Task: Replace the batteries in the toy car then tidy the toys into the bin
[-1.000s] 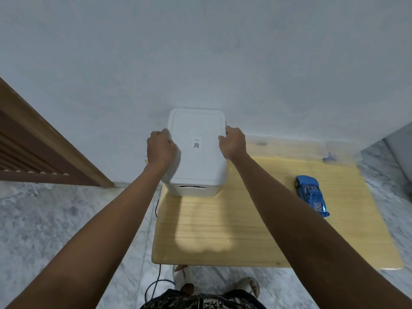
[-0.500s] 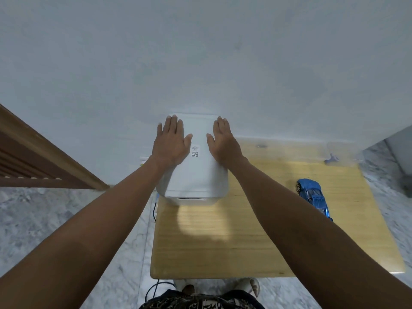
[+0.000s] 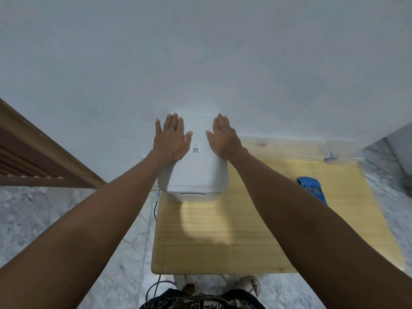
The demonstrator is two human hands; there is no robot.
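A wooden table stands against a pale wall on a marble floor. At the table's far left corner sits the white bin, lid on, a small code label on the lid and a slot handle in its near wall. Part of the bin overhangs the table's left edge. Both arms reach forward over the table. The left hand lies flat on the left part of the lid, fingers straight and slightly spread; the right hand lies flat on the right part, fingers straight and together. Neither hand grips anything; the two are apart, the label between the thumbs. The blue car rests near the table's right edge, well apart from the bin and partly hidden behind the right forearm. A small bluish object lies at the far right corner; what it is cannot be told. A dark cable hangs beside the left edge.

Progress, as judged: the bin is closed and the car is outside it, so tidying is not done. Whether the batteries are replaced cannot be told; no batteries are visible.
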